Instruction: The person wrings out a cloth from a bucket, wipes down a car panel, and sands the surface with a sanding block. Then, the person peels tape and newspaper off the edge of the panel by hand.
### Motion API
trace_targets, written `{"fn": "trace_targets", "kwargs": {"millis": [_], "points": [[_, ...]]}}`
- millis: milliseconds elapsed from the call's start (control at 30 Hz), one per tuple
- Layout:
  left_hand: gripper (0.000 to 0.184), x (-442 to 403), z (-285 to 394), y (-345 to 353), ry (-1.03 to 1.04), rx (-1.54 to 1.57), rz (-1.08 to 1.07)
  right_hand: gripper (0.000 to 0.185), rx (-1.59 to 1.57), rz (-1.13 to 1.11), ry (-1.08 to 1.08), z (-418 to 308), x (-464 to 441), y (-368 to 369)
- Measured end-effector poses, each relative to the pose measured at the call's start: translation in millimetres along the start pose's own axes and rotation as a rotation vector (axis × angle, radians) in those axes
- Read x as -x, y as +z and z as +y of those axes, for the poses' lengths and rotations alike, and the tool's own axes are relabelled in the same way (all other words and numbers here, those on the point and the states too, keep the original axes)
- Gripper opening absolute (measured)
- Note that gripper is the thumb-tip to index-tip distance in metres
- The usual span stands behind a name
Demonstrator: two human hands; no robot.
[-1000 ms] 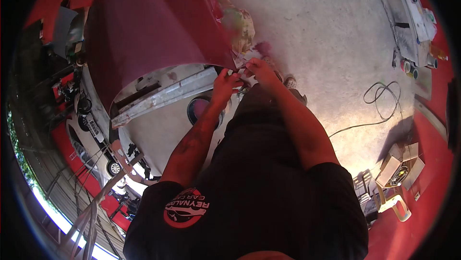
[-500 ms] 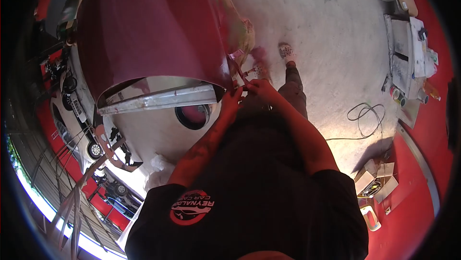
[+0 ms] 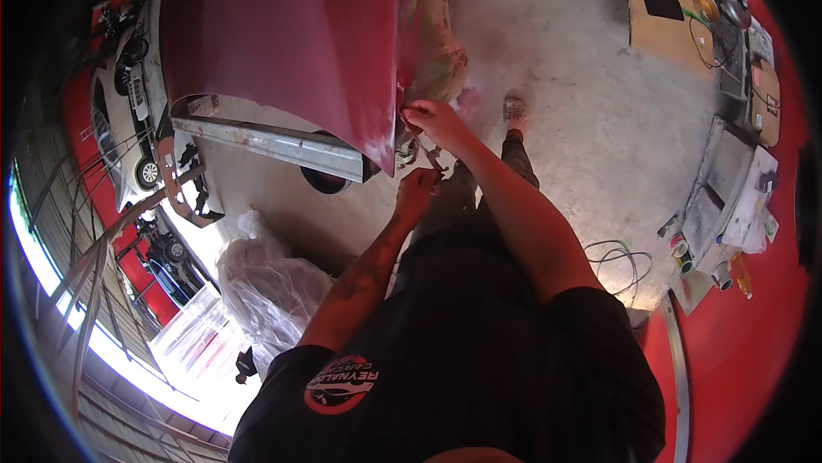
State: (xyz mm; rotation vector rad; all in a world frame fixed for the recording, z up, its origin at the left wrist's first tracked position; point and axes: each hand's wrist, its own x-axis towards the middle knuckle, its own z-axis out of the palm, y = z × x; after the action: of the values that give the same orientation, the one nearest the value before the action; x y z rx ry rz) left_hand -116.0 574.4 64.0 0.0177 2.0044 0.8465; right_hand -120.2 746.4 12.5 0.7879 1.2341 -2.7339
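Observation:
A large dark red car panel [image 3: 282, 44] fills the upper left, resting over a pale metal beam [image 3: 274, 145]. My right hand [image 3: 428, 119] is closed at the panel's right edge, its fingers pinched near the masking there. Lower down, just past the panel's pointed corner, my left hand [image 3: 417, 192] is closed on the end of a thin dark strip [image 3: 435, 161]. The strip hangs crumpled between my two hands. What the right fingertips pinch is too small to make out.
Crumpled plastic sheeting [image 3: 270, 287] lies at the lower left. A bucket [image 3: 325, 174] stands under the beam. On the right are flattened cardboard [image 3: 668, 14], a cluttered bench [image 3: 728, 198] and a coiled hose [image 3: 621, 259]. A white car [image 3: 111, 121] stands far left.
My hands were together at the panel's corner; now the right has moved up along the edge and the left sits lower. The view has turned, showing more plastic sheeting and cardboard.

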Motion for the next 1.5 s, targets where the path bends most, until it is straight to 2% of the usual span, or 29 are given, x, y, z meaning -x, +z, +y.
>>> {"fn": "trace_targets", "kwargs": {"millis": [33,100,133,200,233,267,300,433,500,533,600,667,700,733,767,800,833,933,1000,1033,1067,1100,1167,1233,1300,1367,1433,1467,1500], "points": [[0.033,-1.5,1.5,0.9,0.078,-0.078,-0.024,0.027,-0.007,-0.008,0.007,7.0,-2.7,-2.7],[0.032,-0.7,4.1,0.9,0.072,-0.135,-0.017,0.028,0.619,0.155,-0.106,20.2,-4.0,-13.9],[0.030,0.0,5.4,0.8,0.053,-0.175,-0.002,0.028,0.612,0.152,-0.104,28.6,-0.3,-24.1],[0.029,0.0,4.5,-1.9,0.028,-0.225,0.013,0.030,0.302,0.144,0.110,44.3,10.2,-40.7],[0.027,-0.5,3.4,-3.4,0.122,-0.352,0.053,0.030,0.292,0.145,0.112,41.7,15.3,-35.1],[0.026,-0.9,1.4,-4.0,0.217,-0.476,0.093,0.030,0.022,0.145,0.102,34.3,22.3,-26.2],[0.026,-3.4,-0.6,-3.8,0.210,-0.480,0.091,0.029,-0.247,0.145,0.094,26.0,27.1,-17.1],[0.022,-20.9,3.0,5.5,0.358,-0.691,0.014,0.025,-0.051,0.059,-0.033,11.3,12.2,0.0],[0.021,-16.1,18.2,13.2,0.402,-0.748,-0.012,0.028,0.288,0.117,-0.053,6.4,12.2,-6.0],[0.021,-10.5,32.0,16.7,0.356,-0.853,-0.095,0.027,0.271,0.165,-0.058,19.9,8.5,-13.6],[0.024,-6.6,29.7,18.2,0.314,-0.971,-0.217,0.025,0.502,0.350,0.034,50.1,12.6,-38.3],[0.023,-0.7,19.2,14.4,0.277,-0.945,-0.237,0.028,0.391,0.379,0.185,73.5,38.6,-58.5],[0.022,4.1,12.2,11.3,0.230,-0.921,-0.257,0.028,0.390,0.384,0.188,88.1,48.4,-64.9],[0.015,8.0,-4.3,3.3,0.378,-1.065,-0.266,0.028,0.284,0.297,0.211,104.1,57.8,-68.6],[0.015,13.5,-22.1,-8.7,0.370,-1.067,-0.278,0.029,0.173,0.210,0.235,104.4,67.8,-63.3],[0.015,19.4,-39.0,-23.3,0.385,-1.141,-0.293,0.042,0.156,0.145,0.442,102.6,72.0,-61.2],[0.016,23.7,-56.0,-39.2,0.404,-1.217,-0.306,0.042,0.146,0.146,0.447,102.8,70.0,-51.4],[0.011,50.6,-97.7,-91.0,0.457,-1.241,-0.265,0.065,-0.130,0.028,0.507,111.2,51.3,-6.3],[0.010,76.3,-92.1,-109.0,0.019,-0.976,0.040,0.077,-0.409,-0.132,0.497,115.8,31.3,30.0],[0.010,82.7,-98.8,-120.5,0.012,-0.987,0.043,0.082,-0.554,-0.229,0.483,116.2,21.8,47.5],[0.011,85.8,-107.7,-131.9,0.067,-0.939,0.158,0.085,-0.699,-0.226,0.454,115.9,16.2,63.3],[0.013,86.4,-116.4,-142.6,0.125,-0.885,0.274,0.085,-0.700,-0.235,0.451,115.4,14.5,71.1],[0.012,86.4,-108.8,-146.8,0.210,-0.895,0.318,0.082,-0.846,-0.065,0.393,106.0,16.4,80.6],[0.012,86.6,-100.0,-142.2,0.283,-0.747,0.373,0.080,-0.838,-0.052,0.358,100.1,16.8,80.9],[0.012,87.2,-100.6,-136.8,0.241,-0.711,0.351,0.062,-0.901,0.103,0.250,98.5,14.7,81.5],[0.012,84.0,-105.4,-135.5,0.208,-0.674,0.323,0.057,-0.954,0.109,0.225,96.0,10.1,79.4],[0.016,77.0,-126.6,-141.6,0.088,-0.928,0.154,0.052,-0.922,0.189,0.185,92.1,8.7,79.8],[0.019,75.6,-136.3,-149.3,0.205,-1.283,-0.041,0.052,-0.913,0.184,0.171,101.3,4.7,76.5],[0.019,80.7,-147.4,-154.5,0.223,-1.281,-0.029,0.049,-0.848,0.237,0.106,109.5,2.5,68.9]]}}
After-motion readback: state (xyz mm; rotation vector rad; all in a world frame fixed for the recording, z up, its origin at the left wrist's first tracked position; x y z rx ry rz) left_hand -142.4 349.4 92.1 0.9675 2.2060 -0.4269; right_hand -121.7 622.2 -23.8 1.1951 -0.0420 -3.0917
